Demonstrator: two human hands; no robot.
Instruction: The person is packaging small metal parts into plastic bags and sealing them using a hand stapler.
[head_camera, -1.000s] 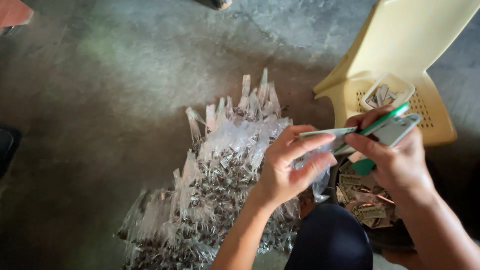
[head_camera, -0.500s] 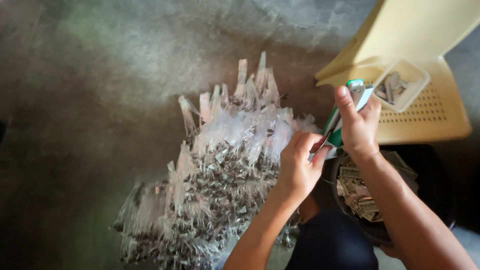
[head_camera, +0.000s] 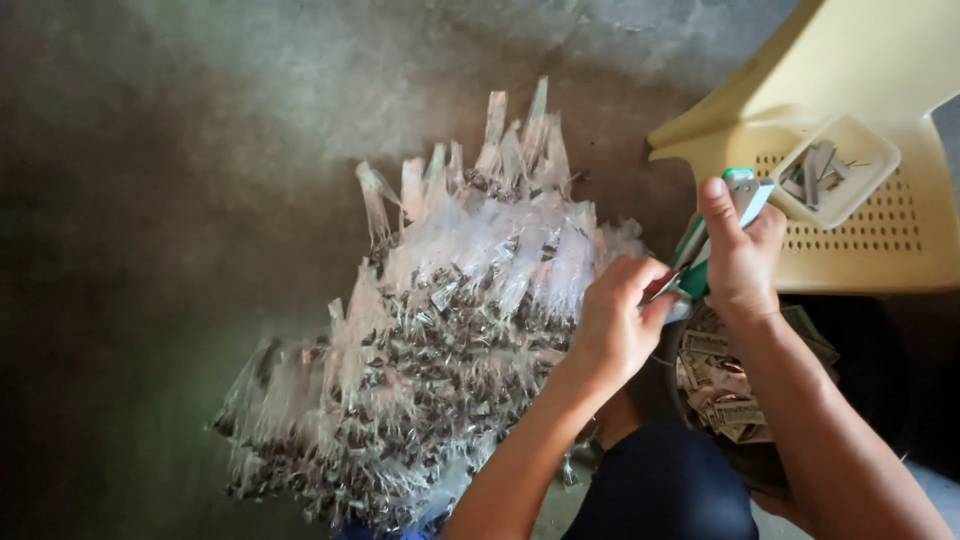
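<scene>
My right hand (head_camera: 738, 262) grips a green and silver stapler (head_camera: 722, 222), held upright near the yellow chair. My left hand (head_camera: 617, 320) pinches something small at the stapler's lower jaw; what it holds is mostly hidden by the fingers. Just left of both hands lies a big heap of small clear plastic packets (head_camera: 430, 330) filled with dark bits, spread on the concrete floor. Under my right wrist sits a dark bowl (head_camera: 880, 400) holding folded printed paper slips (head_camera: 725, 385).
A pale yellow plastic chair (head_camera: 880, 250) stands at the upper right, with a small clear box (head_camera: 835, 170) of metal pieces on its seat. Grey concrete floor (head_camera: 180, 180) stretches to the left. My dark-clothed knee (head_camera: 660, 490) is at the bottom.
The stapler has swung from lying sideways to pointing upright. Both hands have drawn close together at its jaw, and the view has shifted slightly toward the heap.
</scene>
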